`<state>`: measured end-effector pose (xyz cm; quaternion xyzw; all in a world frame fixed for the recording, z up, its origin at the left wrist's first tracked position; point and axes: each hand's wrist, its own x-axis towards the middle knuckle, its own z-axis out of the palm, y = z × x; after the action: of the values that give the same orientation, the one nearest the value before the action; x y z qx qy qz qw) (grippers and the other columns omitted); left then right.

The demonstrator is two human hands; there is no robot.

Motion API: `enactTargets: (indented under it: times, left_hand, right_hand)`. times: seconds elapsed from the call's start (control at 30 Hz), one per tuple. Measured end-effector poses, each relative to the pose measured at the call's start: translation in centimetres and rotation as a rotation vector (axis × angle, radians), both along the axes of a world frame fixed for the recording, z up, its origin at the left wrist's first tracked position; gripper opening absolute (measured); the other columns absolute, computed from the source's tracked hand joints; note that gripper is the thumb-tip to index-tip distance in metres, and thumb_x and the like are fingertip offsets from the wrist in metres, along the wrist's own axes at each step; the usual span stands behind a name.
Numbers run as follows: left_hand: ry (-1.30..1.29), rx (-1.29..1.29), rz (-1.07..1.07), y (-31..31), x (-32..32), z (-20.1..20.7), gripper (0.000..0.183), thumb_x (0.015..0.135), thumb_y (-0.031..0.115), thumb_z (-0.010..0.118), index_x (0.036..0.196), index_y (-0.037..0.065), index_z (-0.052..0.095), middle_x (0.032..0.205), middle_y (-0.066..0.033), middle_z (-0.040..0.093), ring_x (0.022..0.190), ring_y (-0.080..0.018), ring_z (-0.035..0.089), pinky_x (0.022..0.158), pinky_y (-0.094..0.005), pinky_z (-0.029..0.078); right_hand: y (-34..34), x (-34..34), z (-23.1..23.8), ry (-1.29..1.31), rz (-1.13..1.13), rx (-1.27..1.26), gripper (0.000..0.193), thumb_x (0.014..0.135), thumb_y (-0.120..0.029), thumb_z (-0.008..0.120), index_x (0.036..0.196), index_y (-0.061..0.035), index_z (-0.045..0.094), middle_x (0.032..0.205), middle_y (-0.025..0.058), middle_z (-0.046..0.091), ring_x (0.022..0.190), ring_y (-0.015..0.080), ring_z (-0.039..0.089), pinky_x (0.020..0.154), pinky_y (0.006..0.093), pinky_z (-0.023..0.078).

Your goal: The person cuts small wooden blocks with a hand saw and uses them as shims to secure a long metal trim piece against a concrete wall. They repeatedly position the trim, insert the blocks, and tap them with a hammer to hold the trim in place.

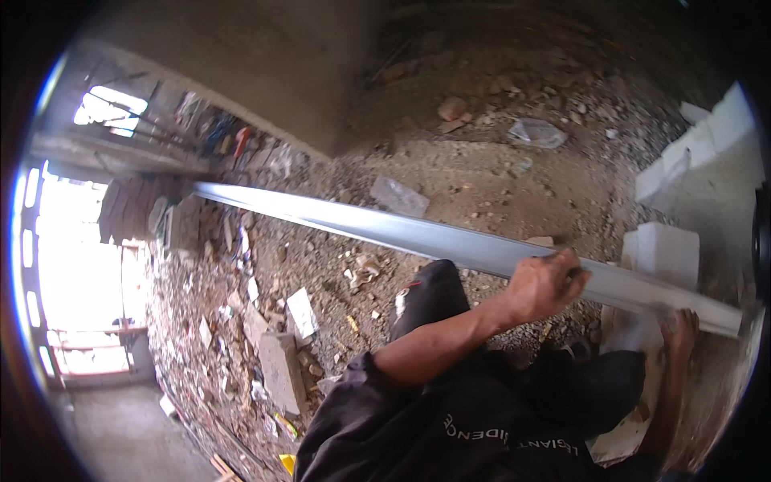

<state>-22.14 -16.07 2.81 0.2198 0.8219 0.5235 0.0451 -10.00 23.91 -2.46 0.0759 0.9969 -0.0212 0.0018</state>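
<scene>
A long, silvery metal channel (361, 226) stretches from the far left across in front of me to the wall at the right. My left hand (548, 285) is closed in a fist over the channel, its thumb and fingers curled together. Whatever is inside that fist, if anything, is hidden. Further right, my right hand (681, 328) grips the near edge of the channel close to its right end; its fingers are partly blurred. Under the channel, near the right hand, stands a white block (662, 253).
Rubble and dirt (217, 321) cover the ground. A grey block (279, 371) and a white tile piece (303, 313) lie left of my knee. Clear plastic scraps (399, 195) lie beyond the channel. Pale blocks (699, 149) line the right, and a concrete slab (241, 64) juts in above.
</scene>
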Motion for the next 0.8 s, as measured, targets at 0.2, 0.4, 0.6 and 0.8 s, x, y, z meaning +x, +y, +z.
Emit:
enactTargets:
  times: [0.2, 0.4, 0.6, 0.8]
  left_hand:
    - [0.125, -0.023, -0.07, 0.3, 0.5, 0.0, 0.025, 0.083, 0.023, 0.062, 0.076, 0.001, 0.054, 0.069, -0.0163, 0.058, 0.064, -0.0358, 0.059, 0.057, -0.0425, 0.047]
    - [-0.013, 0.025, 0.125, -4.2, -1.4, 1.2, 0.026, 0.088, 0.024, 0.057, 0.083, -0.001, 0.057, 0.073, -0.0196, 0.057, 0.068, -0.0387, 0.058, 0.06, -0.0438, 0.047]
    - [0.034, -0.03, -0.125, -2.9, -1.6, 0.9, 0.022, 0.088, 0.022, 0.055, 0.092, 0.001, 0.061, 0.083, -0.0161, 0.06, 0.075, -0.0364, 0.058, 0.065, -0.0421, 0.048]
    - [0.068, -0.212, -0.58, -1.3, 0.1, 0.0, 0.01, 0.082, 0.01, 0.062, 0.088, 0.002, 0.06, 0.082, -0.0132, 0.06, 0.08, -0.0315, 0.059, 0.068, -0.0399, 0.047]
  right_hand:
    - [4.0, 0.6, -3.6, 0.021, 0.035, -0.016, 0.025, 0.064, -0.014, 0.068, 0.084, -0.0033, 0.057, 0.089, 0.0156, 0.055, 0.09, 0.0374, 0.05, 0.087, 0.0462, 0.038]
    - [3.2, 0.9, -3.5, -0.049, 0.01, -0.062, 0.022, 0.07, -0.01, 0.065, 0.088, -0.0023, 0.056, 0.088, 0.0154, 0.055, 0.088, 0.0347, 0.051, 0.081, 0.0436, 0.04]
    - [3.7, 2.3, -2.5, -0.049, 0.063, -0.139, 0.043, 0.073, -0.017, 0.067, 0.112, -0.0013, 0.057, 0.107, 0.0192, 0.058, 0.102, 0.0386, 0.052, 0.089, 0.0451, 0.04]
    - [-0.5, -2.0, 1.7, 0.058, 0.012, -0.073, 0.028, 0.074, -0.029, 0.068, 0.093, -0.0088, 0.062, 0.101, 0.0127, 0.059, 0.102, 0.0323, 0.051, 0.093, 0.0433, 0.037]
